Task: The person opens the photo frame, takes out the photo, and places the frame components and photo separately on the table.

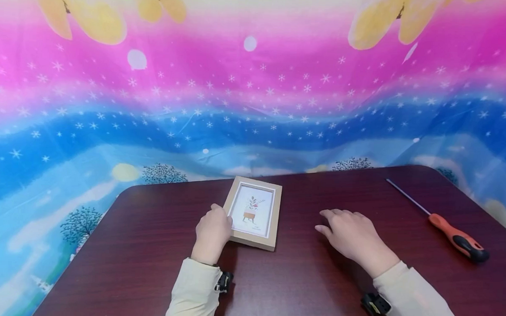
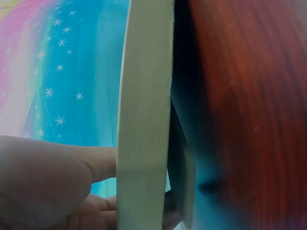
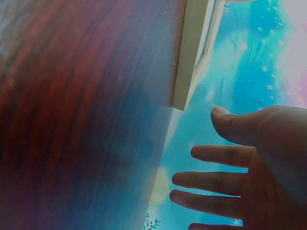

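A small picture frame (image 1: 277, 210) with a pale wooden border and a potted-plant print is tilted slightly above the dark table, face up. My left hand (image 1: 214, 228) grips its left side; in the left wrist view the thumb lies on the front of the frame (image 2: 144, 115) and fingers reach behind it, by a flap at its back. To the right of the frame, my right hand (image 1: 352, 236) hovers over the table holding nothing. The right wrist view shows that hand (image 3: 268, 163) with straight, spread fingers, apart from the frame's edge (image 3: 189, 57).
A screwdriver (image 1: 455, 237) with an orange and black handle lies on the right of the dark red wooden table (image 1: 128, 265), its shaft pointing to the back. Behind the table hangs a colourful cloth (image 1: 255, 107) printed with snowflakes and trees.
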Demonstrator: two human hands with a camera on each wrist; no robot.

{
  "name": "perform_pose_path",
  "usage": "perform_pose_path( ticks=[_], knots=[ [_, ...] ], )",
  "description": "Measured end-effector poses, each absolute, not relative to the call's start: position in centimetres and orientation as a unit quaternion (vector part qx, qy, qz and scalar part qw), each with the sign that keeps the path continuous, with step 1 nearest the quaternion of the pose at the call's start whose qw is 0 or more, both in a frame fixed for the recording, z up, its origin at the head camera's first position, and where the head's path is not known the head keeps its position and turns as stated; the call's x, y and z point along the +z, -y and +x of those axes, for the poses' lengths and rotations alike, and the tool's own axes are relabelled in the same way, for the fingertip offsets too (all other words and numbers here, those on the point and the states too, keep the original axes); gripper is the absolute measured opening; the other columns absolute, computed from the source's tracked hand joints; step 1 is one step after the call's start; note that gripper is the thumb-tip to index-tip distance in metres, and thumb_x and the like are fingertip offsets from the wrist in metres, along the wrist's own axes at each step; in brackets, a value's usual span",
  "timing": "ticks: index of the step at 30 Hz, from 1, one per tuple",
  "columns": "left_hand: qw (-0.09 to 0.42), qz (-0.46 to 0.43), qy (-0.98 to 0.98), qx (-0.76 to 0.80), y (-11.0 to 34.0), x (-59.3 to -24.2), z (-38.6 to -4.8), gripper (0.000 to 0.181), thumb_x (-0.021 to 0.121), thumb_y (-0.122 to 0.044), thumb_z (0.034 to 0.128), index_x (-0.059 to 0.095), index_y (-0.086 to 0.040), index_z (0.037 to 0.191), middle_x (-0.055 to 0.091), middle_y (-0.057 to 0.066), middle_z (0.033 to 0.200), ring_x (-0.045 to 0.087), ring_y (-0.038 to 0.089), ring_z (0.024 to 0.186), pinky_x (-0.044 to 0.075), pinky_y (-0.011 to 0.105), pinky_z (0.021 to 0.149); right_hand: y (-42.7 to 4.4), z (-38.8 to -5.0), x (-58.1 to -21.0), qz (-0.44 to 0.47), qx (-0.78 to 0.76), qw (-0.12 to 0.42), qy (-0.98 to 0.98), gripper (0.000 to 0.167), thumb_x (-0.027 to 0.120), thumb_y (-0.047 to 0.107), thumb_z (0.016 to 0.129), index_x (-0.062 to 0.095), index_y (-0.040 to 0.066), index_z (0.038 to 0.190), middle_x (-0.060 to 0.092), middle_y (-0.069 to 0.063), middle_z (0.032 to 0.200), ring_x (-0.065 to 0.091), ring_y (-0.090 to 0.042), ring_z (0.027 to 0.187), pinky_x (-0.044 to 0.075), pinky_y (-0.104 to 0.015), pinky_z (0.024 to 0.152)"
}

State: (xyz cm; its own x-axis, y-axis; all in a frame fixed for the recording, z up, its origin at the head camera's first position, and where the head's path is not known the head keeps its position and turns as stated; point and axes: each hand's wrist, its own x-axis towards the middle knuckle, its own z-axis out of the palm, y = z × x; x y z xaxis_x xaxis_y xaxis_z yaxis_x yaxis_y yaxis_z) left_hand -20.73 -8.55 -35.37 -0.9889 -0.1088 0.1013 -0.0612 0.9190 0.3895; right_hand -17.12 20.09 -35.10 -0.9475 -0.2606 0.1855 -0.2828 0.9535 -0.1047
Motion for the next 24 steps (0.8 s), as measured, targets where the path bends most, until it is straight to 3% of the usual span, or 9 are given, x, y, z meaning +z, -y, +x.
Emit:
perform_pose_path(
  ticks=[6,14,24],
  knots=[
    [0.091,0.033,0.968,-0.234,9.1,-35.3,-21.0,0.033,0.064,-0.013,0.0947,0.054,0.014,0.111,0.065,0.027,0.087,0.066,0.043,0.078,0.054,0.052,0.064,-20.1,-17.1,-35.0,0.141,0.064,0.092,0.984,0.043,0.070,0.031,0.093,0.067,0.001,0.123,0.068,-0.019,0.116,0.066,-0.037,0.104,0.051,-0.055,0.086],
    [0.142,0.030,0.933,-0.331,9.0,-34.9,-21.1,0.040,0.062,-0.013,0.0965,0.054,0.008,0.130,0.063,0.026,0.115,0.064,0.040,0.100,0.052,0.053,0.080,-20.0,-17.1,-35.1,0.138,0.060,0.092,0.984,0.042,0.070,0.031,0.093,0.067,0.001,0.123,0.068,-0.018,0.116,0.066,-0.037,0.103,0.052,-0.054,0.085],
    [0.212,0.018,0.906,-0.367,8.0,-34.0,-21.2,0.034,0.056,-0.011,0.0986,0.061,0.001,0.130,0.061,0.022,0.121,0.058,0.037,0.111,0.046,0.052,0.091,-20.0,-17.0,-35.1,0.138,0.058,0.092,0.984,0.042,0.070,0.031,0.093,0.068,0.002,0.122,0.068,-0.018,0.115,0.066,-0.037,0.103,0.051,-0.055,0.086]
  ],
)
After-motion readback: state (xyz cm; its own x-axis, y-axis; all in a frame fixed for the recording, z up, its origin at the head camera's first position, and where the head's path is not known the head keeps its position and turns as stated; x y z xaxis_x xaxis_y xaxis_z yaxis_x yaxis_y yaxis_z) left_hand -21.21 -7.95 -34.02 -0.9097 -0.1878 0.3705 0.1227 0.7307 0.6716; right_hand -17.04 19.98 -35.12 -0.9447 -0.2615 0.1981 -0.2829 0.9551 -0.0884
